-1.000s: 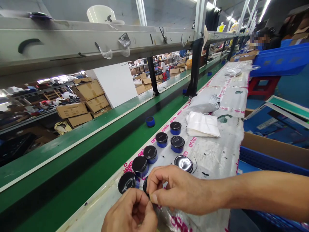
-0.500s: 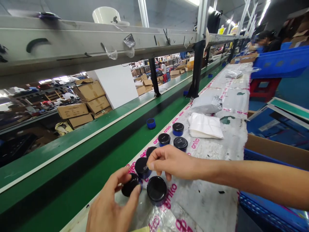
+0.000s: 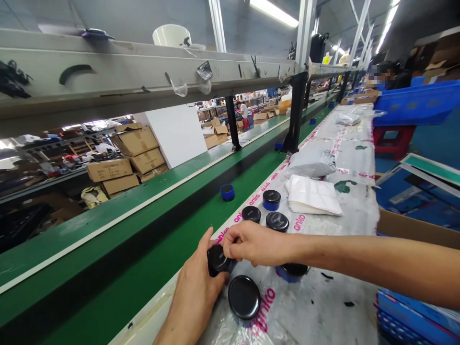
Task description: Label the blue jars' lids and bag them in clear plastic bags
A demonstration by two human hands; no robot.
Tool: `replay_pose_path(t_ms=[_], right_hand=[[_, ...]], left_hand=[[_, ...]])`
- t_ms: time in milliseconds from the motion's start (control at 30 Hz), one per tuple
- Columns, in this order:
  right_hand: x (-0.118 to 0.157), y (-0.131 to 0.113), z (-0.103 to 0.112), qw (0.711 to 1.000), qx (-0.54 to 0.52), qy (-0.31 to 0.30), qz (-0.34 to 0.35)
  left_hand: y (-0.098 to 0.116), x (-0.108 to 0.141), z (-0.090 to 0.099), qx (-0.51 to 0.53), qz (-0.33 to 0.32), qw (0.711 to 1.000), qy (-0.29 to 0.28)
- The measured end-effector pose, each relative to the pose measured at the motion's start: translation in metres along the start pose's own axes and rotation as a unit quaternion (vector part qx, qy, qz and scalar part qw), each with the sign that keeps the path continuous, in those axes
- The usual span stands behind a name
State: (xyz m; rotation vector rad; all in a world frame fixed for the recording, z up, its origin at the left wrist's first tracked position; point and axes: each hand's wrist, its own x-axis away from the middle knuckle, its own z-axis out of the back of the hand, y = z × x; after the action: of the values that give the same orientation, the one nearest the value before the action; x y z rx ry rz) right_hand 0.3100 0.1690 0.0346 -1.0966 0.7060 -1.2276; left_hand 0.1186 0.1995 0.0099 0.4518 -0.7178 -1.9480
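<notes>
Factory floor stretches away past a long green conveyor belt, with stacked cardboard cartons beyond it and a distant worker far down the line; in the head view, a workbench covered by a pink-printed plastic sheet runs beside the belt; farther along the sheet lie folded white tissue, a grey plastic pouch and a clear bag; off to the right are a blue plastic crate on a red stool and a co-worker in dark clothing; the left hand is clenched around the side of a small black-lidded jar, thumb raised against it; the right hand reaches across, its curled fingers gripping the same jar from above; the jar sits between both hands over the sheet, its base hidden; a second black-lidded jar stands just beyond the left hand; a blue jar sits beneath the right forearm; three more jars stand farther along the sheet; a lone blue jar stands on the belt.
</notes>
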Motion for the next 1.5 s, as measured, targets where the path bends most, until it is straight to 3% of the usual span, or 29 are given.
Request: replay_pose_path(t_ms=[233,333,400,933,1500], right_hand=[[-0.008,0.001,-0.002,0.994,0.018,0.025,0.106],[-0.013,0.003,-0.005,0.993,0.006,0.024,0.115],[-0.014,0.002,-0.008,0.994,-0.007,0.014,0.11],[-0.018,-0.009,-0.016,0.994,0.058,0.062,0.065],[-0.01,-0.013,-0.02,0.985,0.103,0.118,0.075]], left_hand=[[-0.005,0.005,-0.013,-0.043,-0.013,0.988,0.146],[-0.001,0.008,-0.014,-0.047,-0.02,0.975,0.218],[0.0,0.009,-0.013,-0.037,-0.012,0.971,0.238],[0.001,0.015,-0.017,-0.063,-0.031,0.966,0.249],[0.005,0.016,-0.02,-0.059,-0.012,0.967,0.246]])
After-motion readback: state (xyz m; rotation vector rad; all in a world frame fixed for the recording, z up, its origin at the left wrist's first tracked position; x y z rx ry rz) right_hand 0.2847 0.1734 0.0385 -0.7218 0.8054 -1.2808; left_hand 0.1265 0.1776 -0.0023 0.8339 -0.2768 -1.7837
